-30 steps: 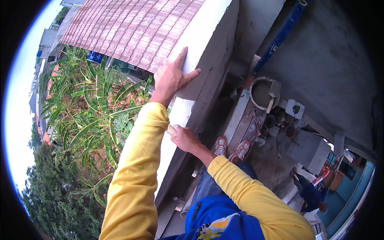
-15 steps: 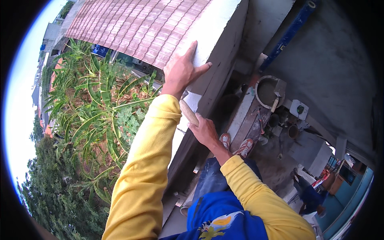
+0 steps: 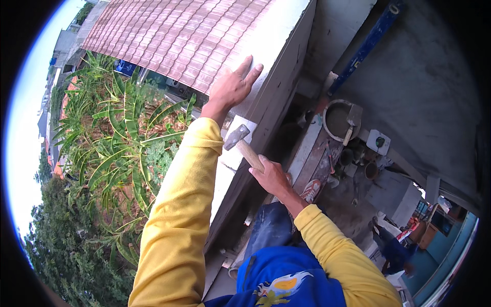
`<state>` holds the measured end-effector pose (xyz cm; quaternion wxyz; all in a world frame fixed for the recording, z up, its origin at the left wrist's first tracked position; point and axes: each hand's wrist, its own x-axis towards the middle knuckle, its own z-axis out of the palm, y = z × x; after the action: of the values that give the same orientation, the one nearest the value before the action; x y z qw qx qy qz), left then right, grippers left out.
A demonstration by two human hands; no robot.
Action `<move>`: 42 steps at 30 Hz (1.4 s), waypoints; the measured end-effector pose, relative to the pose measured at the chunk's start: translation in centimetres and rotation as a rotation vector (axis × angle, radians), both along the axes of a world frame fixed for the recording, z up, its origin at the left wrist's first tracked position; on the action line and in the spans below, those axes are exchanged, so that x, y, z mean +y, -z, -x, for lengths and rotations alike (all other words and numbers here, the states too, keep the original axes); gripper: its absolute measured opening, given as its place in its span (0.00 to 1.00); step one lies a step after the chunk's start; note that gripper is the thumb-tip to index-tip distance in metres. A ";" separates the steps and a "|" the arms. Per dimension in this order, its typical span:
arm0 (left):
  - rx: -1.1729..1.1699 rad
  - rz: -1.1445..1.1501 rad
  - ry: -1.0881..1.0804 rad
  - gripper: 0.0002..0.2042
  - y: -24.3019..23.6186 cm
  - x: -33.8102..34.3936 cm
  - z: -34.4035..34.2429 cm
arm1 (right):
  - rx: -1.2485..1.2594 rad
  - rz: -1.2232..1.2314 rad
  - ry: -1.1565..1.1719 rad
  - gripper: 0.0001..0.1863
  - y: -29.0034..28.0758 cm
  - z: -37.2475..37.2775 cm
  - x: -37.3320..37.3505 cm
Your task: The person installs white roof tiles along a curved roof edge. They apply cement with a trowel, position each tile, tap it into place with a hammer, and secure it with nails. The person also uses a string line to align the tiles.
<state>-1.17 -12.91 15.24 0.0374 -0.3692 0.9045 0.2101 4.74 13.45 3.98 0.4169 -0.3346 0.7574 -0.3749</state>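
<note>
My right hand (image 3: 269, 175) is closed round the wooden handle of a hammer (image 3: 248, 153). The hammer's grey metal head points up and left, near my left sleeve and above the white ledge (image 3: 236, 153). Farther up, my left hand (image 3: 230, 91) rests with its fingers stretched over the pale top of the wall (image 3: 266, 48). Nothing shows in that hand. A dark board (image 3: 276, 82) runs along the wall's inner side.
Below on the right, a round tub (image 3: 337, 121) of grey mix holds a trowel (image 3: 352, 122). My shoes stand on planks (image 3: 308, 156). Beyond the wall are a tiled roof (image 3: 179, 36) and banana plants (image 3: 128, 128). Another person (image 3: 394, 250) is at lower right.
My right hand has shifted slightly down and right, and the hammer's head has come into view from behind my left arm. My left hand's fingers have drawn closer together.
</note>
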 end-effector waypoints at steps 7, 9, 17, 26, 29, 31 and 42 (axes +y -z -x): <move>0.057 -0.076 -0.124 0.50 1.8 -0.4 -1.0 | 0.072 0.022 -0.088 0.32 0.5 0.2 2.3; 0.061 -0.057 -0.146 0.50 1.7 0.1 -1.5 | 0.089 0.027 -0.182 0.31 -0.1 -0.1 2.1; 0.093 -0.058 -0.183 0.47 0.5 0.8 -1.5 | 0.154 0.067 -0.248 0.29 -2.7 5.9 -0.5; 0.066 -0.114 -0.176 0.51 1.3 0.4 -1.3 | 0.017 0.016 -0.117 0.34 -1.0 1.7 3.1; 0.083 -0.130 -0.160 0.52 2.2 -0.1 -0.6 | -0.030 0.008 -0.068 0.35 2.4 0.1 5.2; 0.066 -0.169 -0.170 0.53 2.1 -0.3 -1.0 | -0.311 -0.196 -0.224 0.37 0.3 1.8 5.5; 0.039 0.091 -0.177 0.61 0.2 3.9 1.0 | -0.092 -0.087 -0.140 0.38 0.9 1.8 7.3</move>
<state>-2.16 -9.03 15.06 -0.0157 -0.4447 0.8776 0.1784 2.92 20.75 3.05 0.4906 -0.3507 0.7277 -0.3267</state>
